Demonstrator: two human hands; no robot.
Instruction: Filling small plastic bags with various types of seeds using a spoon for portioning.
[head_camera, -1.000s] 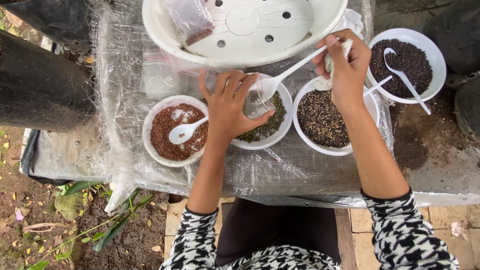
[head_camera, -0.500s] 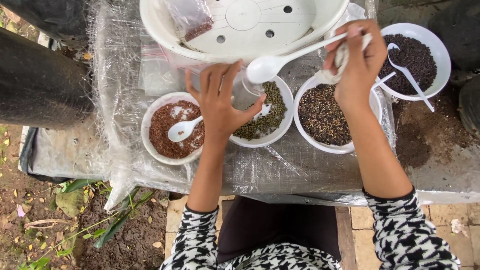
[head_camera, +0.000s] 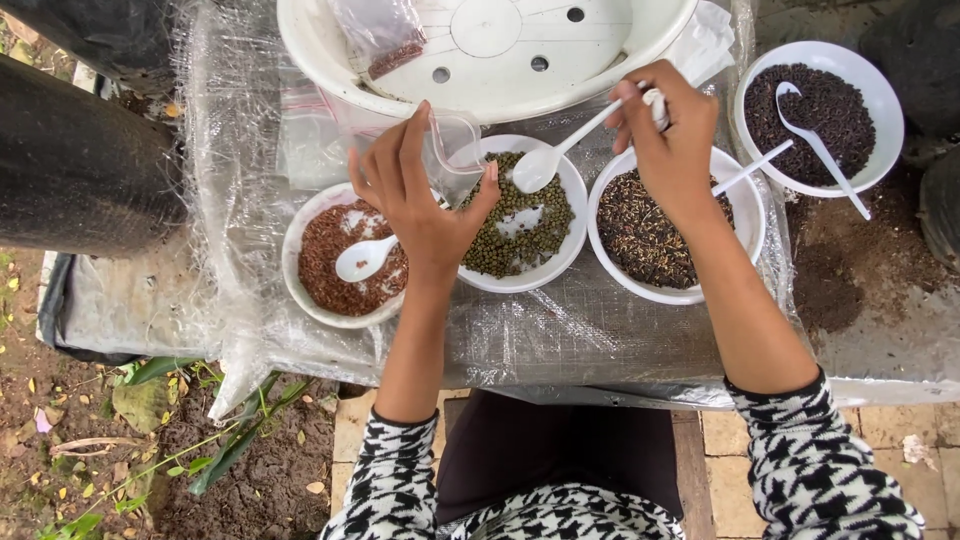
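Observation:
My left hand (head_camera: 415, 205) holds a small clear plastic bag (head_camera: 455, 140) at the far left rim of a white bowl of green seeds (head_camera: 520, 286). My right hand (head_camera: 670, 135) grips the handle of a white plastic spoon (head_camera: 538, 168). The spoon's scoop hangs over the green seeds, close to the bag's mouth. I cannot tell if the scoop carries any seeds.
A bowl of red-brown seeds (head_camera: 288, 260) with a spoon sits left. A bowl of dark mixed seeds (head_camera: 660, 297) and one of black seeds (head_camera: 895, 120), each with a spoon, sit right. A large white holed basin (head_camera: 330, 70) holding a seed bag stands behind. Clear plastic sheet (head_camera: 560, 340) covers the table.
The spoon rose out of the green-seed bowl, then came back down toward the bag. My left hand slid a little left and off the bowl.

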